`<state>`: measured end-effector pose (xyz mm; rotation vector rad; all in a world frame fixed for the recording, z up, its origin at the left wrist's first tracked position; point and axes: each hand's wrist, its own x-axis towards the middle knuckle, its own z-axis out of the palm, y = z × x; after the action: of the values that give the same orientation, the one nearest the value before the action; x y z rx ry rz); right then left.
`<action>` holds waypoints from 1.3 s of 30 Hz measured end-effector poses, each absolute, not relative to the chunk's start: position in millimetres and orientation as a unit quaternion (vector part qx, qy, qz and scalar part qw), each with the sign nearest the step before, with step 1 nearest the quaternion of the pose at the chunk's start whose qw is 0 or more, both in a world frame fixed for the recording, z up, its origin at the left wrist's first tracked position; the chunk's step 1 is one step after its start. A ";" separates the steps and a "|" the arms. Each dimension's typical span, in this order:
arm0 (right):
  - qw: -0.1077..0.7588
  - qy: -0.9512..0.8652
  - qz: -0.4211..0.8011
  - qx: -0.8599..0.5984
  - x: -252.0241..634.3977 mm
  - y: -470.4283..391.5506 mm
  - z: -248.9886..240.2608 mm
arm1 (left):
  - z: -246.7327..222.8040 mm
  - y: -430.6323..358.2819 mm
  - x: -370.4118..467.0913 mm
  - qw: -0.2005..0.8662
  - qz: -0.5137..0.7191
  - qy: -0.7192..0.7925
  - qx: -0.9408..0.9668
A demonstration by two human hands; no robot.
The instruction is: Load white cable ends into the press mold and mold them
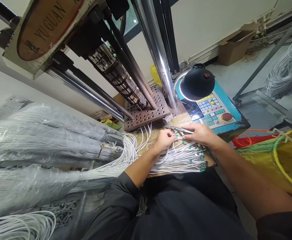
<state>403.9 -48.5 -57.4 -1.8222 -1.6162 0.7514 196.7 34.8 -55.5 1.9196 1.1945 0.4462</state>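
Note:
My left hand (164, 139) is closed in a pinch on a thin white cable, close to its green-tipped end (177, 136). Opposite it, my right hand (198, 133) has its fingers closed on a slim metal bar (176, 128) that points to the left; its exact kind is unclear. Both hands are close together over the worktable's brown surface (183, 119). Below them lies a thick bundle of white cables (165, 163), with small metal connectors and green tips (202, 164) gathered at the right end.
Behind the hands stands a press with a perforated metal plate (148, 116) and upright steel columns (158, 50). A black lamp (198, 81) hangs over a blue control panel (225, 100) with a red button. Plastic-wrapped cable bundles (36, 140) fill the left. A yellow sack (263, 166) is at right.

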 end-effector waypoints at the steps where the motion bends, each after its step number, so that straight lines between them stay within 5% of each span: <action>1: 0.292 -0.607 0.283 -0.683 403.8 -48.7 -57.6 | -56.4 34.7 196.6 0.399 0.175 0.477 0.764; 10: 0.297 -0.603 0.281 -0.685 403.1 -48.1 -58.9 | -53.6 30.8 201.7 0.354 0.156 0.504 0.772; 39: 0.296 -0.604 0.276 -0.686 402.8 -47.8 -58.6 | -57.7 22.9 195.8 0.488 0.250 0.472 0.691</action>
<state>402.8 -47.8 -58.6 -1.8261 -1.6079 0.7347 195.8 22.9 -57.7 1.6794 1.1480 0.6075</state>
